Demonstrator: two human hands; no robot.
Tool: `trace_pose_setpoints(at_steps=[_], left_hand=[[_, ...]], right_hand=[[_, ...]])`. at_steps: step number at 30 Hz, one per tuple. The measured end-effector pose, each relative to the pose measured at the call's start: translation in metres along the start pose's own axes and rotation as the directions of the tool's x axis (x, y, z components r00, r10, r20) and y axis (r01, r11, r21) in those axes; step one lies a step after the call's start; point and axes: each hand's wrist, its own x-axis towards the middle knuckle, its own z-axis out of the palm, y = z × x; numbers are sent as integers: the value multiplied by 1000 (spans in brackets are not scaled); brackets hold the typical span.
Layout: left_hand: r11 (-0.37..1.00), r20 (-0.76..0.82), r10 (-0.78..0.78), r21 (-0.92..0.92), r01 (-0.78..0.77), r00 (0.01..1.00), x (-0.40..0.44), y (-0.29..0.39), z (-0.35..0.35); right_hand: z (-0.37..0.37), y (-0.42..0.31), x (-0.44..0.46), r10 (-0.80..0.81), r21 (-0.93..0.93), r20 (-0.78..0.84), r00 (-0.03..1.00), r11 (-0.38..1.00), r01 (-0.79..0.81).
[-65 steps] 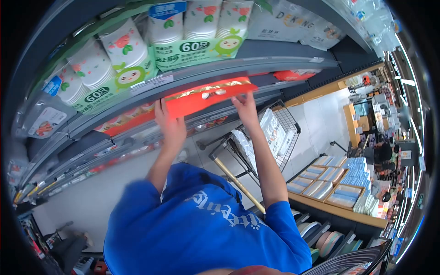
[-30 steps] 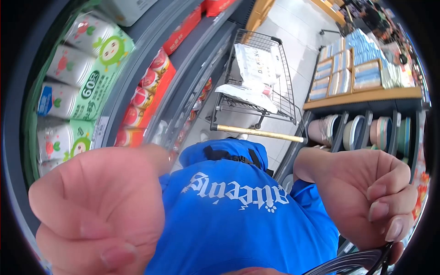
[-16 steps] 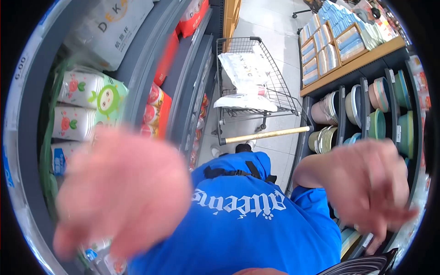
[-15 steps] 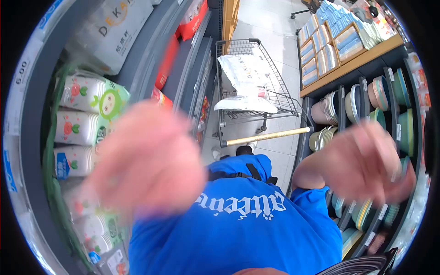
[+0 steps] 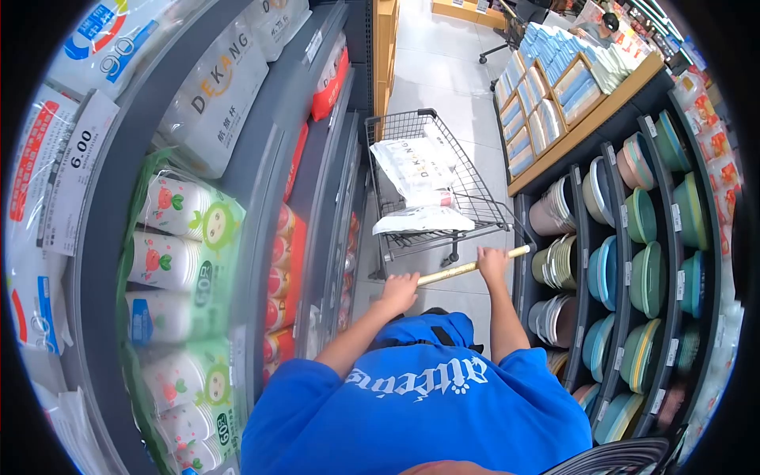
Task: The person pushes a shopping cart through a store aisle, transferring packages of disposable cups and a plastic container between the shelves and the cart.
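Observation:
My left hand (image 5: 400,292) is closed round the left end of the pale yellow handle bar (image 5: 451,274) of a shopping cart (image 5: 481,170). Further right, my right hand (image 5: 492,263) grips the same bar near its right end. The black wire cart stands just ahead of me. In it lie white plastic packs, one of them a DEKANG pack (image 5: 412,166) and another a flatter white pack (image 5: 423,220) nearer the handle.
On the left, shelves hold green packs of paper cups (image 5: 178,261), a large DEKANG pack (image 5: 218,99) and red packs (image 5: 285,273). Stacked bowls (image 5: 645,277) fill the right shelves. Folded towels (image 5: 546,95) sit in a wooden display beyond. A person (image 5: 598,30) is far back right.
Both hands were raised, blurred and apart from the cart. They have come down and forward onto its handle. My view has shifted slightly, showing more of the left shelf.

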Motion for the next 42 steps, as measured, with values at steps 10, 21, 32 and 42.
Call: trace_pose_setpoints(at_steps=[10,21,32,42], left_hand=[[943,-82,-313,96,320,946,-5,-17,6],[917,-170,-313,204,344,935,-60,-43,11],[878,-86,-414,225,423,906,-120,0,50],[965,424,-236,-2,262,874,-179,27,89]], right_hand=[[0,-43,-51,-312,122,147,939,948,296],[-14,17,-107,-202,243,25,979,951,190],[-9,46,-184,-231,-7,175,957,972,236],[-11,81,-268,-140,-56,358,923,984,171]])
